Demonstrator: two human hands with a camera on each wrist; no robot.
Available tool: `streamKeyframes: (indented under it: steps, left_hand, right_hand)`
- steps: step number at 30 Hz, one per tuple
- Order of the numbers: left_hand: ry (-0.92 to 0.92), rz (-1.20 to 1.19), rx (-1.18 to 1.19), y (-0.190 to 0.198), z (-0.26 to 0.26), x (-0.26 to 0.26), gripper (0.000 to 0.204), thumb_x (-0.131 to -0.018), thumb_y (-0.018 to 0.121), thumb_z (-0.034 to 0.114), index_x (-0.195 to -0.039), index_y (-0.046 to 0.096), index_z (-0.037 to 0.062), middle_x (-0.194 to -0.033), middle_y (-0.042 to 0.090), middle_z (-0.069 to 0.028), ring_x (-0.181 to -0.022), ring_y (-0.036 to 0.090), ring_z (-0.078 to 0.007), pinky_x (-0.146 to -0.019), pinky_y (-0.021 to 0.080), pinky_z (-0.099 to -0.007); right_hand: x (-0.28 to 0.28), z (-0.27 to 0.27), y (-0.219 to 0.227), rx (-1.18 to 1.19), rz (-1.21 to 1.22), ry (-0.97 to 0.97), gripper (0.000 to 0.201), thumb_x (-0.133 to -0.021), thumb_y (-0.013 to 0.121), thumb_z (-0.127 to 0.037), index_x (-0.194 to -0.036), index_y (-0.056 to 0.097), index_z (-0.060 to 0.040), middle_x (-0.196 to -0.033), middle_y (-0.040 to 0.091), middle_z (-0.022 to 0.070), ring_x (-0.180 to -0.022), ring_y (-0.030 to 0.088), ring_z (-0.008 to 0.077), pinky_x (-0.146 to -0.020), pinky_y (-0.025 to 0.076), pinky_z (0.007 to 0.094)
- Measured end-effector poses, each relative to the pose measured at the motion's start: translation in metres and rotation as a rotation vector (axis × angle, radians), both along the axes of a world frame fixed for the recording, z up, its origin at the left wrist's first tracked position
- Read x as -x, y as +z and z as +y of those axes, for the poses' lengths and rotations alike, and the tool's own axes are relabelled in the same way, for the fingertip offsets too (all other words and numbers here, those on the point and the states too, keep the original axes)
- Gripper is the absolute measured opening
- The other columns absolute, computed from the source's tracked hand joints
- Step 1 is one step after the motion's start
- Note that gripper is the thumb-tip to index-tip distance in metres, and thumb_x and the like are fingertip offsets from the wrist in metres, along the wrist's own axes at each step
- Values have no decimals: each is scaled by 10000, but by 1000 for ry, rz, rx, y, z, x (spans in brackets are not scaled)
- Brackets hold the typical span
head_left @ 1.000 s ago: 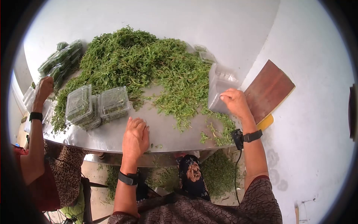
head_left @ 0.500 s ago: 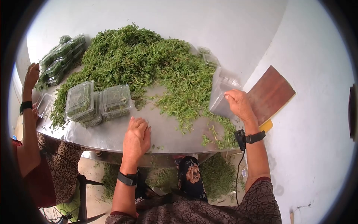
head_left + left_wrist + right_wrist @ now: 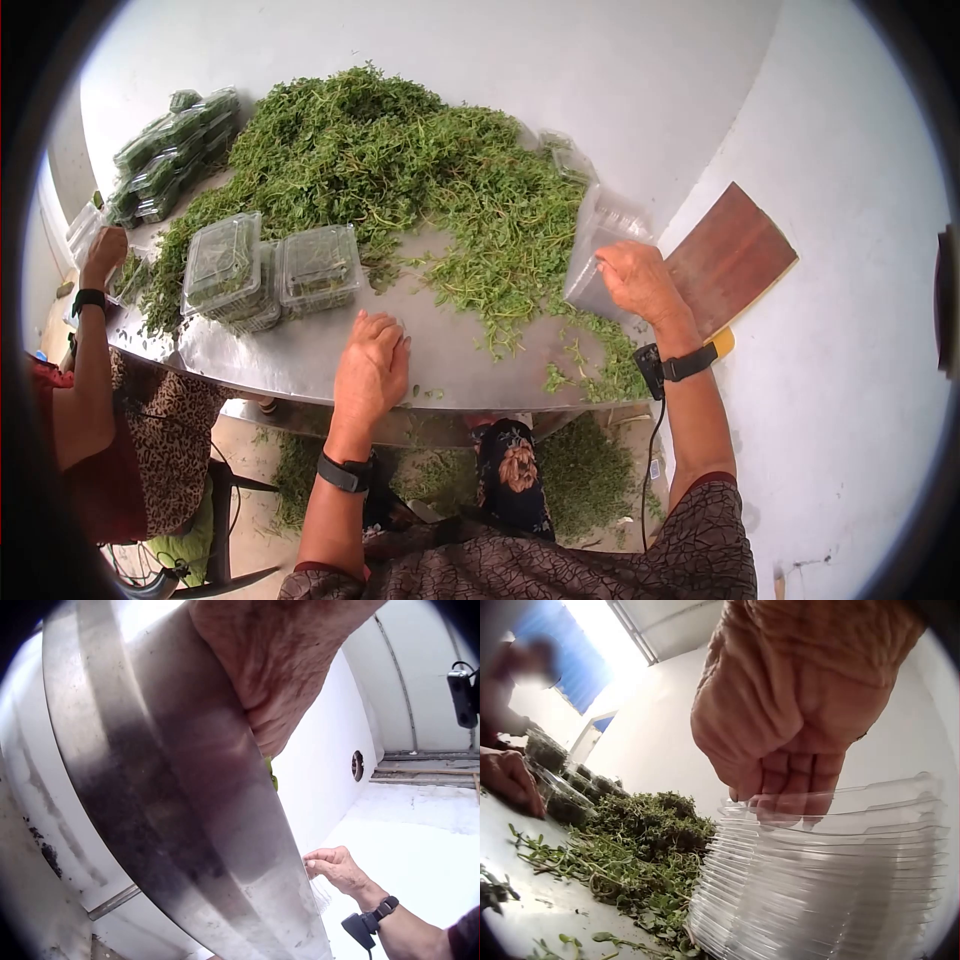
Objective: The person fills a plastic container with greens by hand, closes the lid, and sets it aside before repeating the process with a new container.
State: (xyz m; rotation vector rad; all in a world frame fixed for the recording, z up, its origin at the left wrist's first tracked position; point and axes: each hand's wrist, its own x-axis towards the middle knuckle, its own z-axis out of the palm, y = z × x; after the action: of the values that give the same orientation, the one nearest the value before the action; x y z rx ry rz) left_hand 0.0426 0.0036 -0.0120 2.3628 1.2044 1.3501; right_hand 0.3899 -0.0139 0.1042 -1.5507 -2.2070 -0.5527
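My right hand (image 3: 637,280) is at a stack of clear plastic clamshell containers (image 3: 817,885) on the table's right side. In the right wrist view its curled fingers and thumb pinch the rim of the uppermost container, the fingertips showing through the plastic. My left hand (image 3: 370,365) rests near the front edge of the metal table (image 3: 450,375), fingers loosely bent and holding nothing. A large heap of leafy green stems (image 3: 370,160) lies in front of both hands. Lidded clamshells with greens inside (image 3: 318,265) stand to the left hand's upper left.
Stacked filled packs (image 3: 165,160) stand at the far left, where another person's hand (image 3: 105,250) works at the table edge. A brown board (image 3: 730,260) leans by the right wall. Loose sprigs (image 3: 600,370) lie near my right wrist; more greens (image 3: 580,480) are below the table.
The head view has shifted slightly. The other person's hand rose, then came down again at the left edge. My two hands have barely moved.
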Motion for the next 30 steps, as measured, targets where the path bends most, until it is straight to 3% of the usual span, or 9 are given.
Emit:
streamKeyframes:
  steps: [4,6,12,16,27,30]
  left_hand:
    - [-1,-7,12,2,-1,-1,109,-792,605,8,-889,615,-41,-986,638,-172,-1041,582,-351,-1060,365,-487]
    - [6,-4,25,2,-1,-1,112,-789,605,4,-890,616,-45,-988,642,-177,-1043,583,-356,-1061,363,-488]
    - [8,0,26,1,0,-1,111,-786,605,2,-886,617,-45,-989,643,-178,-1045,584,-356,-1062,363,-488]
    - [2,-2,38,5,-2,-1,107,-787,604,3,-882,616,-45,-990,642,-177,-1048,582,-353,-1061,365,-490]
    - [-3,-18,39,7,-3,0,83,-792,606,11,-860,612,-37,-964,627,-167,-1011,581,-351,-1059,374,-483]
    - [-2,-14,26,5,-2,-1,82,-794,603,9,-861,612,-37,-960,627,-167,-1009,582,-350,-1058,373,-485]
  right_hand:
    - [-4,3,-1,-53,-39,31,78,-788,582,-73,-809,618,-8,-717,616,184,-730,612,367,-660,494,449]
    - [-2,1,5,-30,-69,-50,161,-781,602,-27,-929,660,-8,-768,644,176,-731,628,347,-651,504,418]
    - [4,-4,17,-61,31,11,238,-765,592,8,-987,664,-36,-770,642,165,-726,629,332,-645,505,404]
    - [-2,1,24,-133,47,89,308,-729,543,28,-995,674,-54,-723,622,146,-703,609,331,-659,509,423]
    - [3,5,33,-59,161,-32,261,-720,555,-30,-949,679,-56,-769,651,155,-746,620,347,-689,506,443]
    - [-3,8,36,-117,59,-54,247,-730,566,-46,-948,681,-57,-797,665,161,-761,627,353,-696,509,446]
